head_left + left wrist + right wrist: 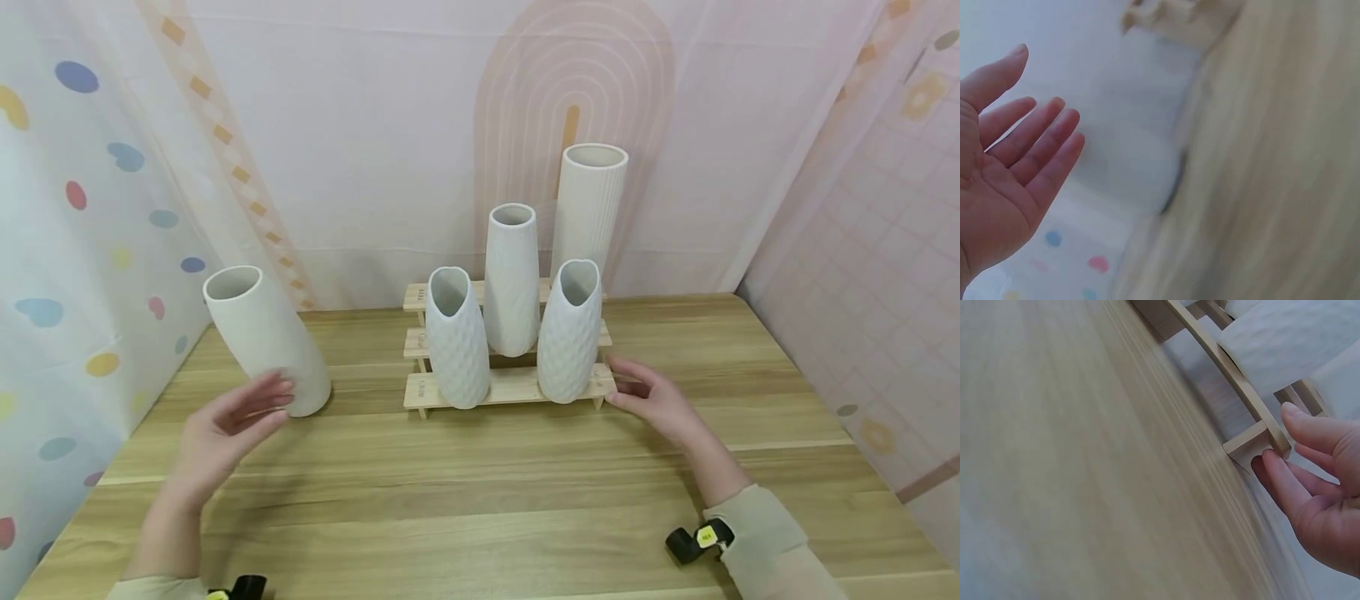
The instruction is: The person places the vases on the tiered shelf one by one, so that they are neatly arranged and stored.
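Note:
A plain white vase (273, 346) leans to the left in the head view, standing at the left of the table. My left hand (228, 425) is in front of it, fingers loosely extended and holding nothing; the palm shows in the left wrist view. A stepped wooden display stand (513, 385) stands near the middle. My right hand (656, 402) holds the right end of its lowest board (1244, 390) between thumb and fingers. Two textured vases, left (457, 350) and right (568, 342), stand on that lowest step. A taller white vase (512, 283) is on the step behind.
The tallest, ribbed vase (590, 204) stands at the back right of the stand. A patterned curtain (375, 150) hangs along the rear of the wooden table (487, 500), and more patterned cloth borders its left and right sides.

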A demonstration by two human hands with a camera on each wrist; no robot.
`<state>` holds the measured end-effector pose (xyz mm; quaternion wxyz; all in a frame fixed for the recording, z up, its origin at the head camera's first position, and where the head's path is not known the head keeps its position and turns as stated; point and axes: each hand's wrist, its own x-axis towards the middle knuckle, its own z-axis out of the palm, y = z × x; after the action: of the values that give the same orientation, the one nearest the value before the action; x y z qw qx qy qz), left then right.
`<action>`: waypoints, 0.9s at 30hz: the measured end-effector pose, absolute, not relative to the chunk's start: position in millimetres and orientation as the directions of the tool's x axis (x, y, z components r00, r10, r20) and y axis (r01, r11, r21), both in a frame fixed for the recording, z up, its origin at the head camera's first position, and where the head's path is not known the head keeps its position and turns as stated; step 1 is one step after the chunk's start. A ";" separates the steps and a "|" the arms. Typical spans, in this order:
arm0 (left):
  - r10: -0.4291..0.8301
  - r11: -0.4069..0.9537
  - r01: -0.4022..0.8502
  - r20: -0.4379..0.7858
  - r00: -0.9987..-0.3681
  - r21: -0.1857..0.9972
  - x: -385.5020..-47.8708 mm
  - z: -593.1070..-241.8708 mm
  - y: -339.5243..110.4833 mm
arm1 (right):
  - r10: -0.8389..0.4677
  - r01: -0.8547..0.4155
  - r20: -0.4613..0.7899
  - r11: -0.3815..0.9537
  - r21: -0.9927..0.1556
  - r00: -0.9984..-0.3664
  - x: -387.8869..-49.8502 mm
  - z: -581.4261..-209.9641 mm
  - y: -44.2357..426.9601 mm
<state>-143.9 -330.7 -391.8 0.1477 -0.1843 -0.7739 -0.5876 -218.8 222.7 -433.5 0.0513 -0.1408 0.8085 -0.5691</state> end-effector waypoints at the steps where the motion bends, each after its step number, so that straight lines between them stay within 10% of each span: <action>1: 0.098 0.221 0.461 0.451 -0.887 0.860 -141.8 -388.7 -336.4 | -0.288 -0.166 0.074 0.308 -0.937 -0.955 -218.7 -433.1 222.5; 14: -0.135 0.021 0.475 0.474 -0.870 0.880 -131.8 -358.8 -370.5 | -0.264 -0.246 0.158 0.343 -0.907 -0.951 -223.3 -435.9 215.1; 27: -0.118 0.361 0.297 0.359 -0.926 0.884 -158.7 -345.2 -367.2 | -0.251 -0.290 0.190 0.464 -0.837 -0.949 -225.8 -435.6 213.5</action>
<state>-158.7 -367.2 -345.2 0.1844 -0.0558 -0.8041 -0.5624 -225.8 213.5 -435.6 -0.0200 -0.1580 0.8554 -0.4928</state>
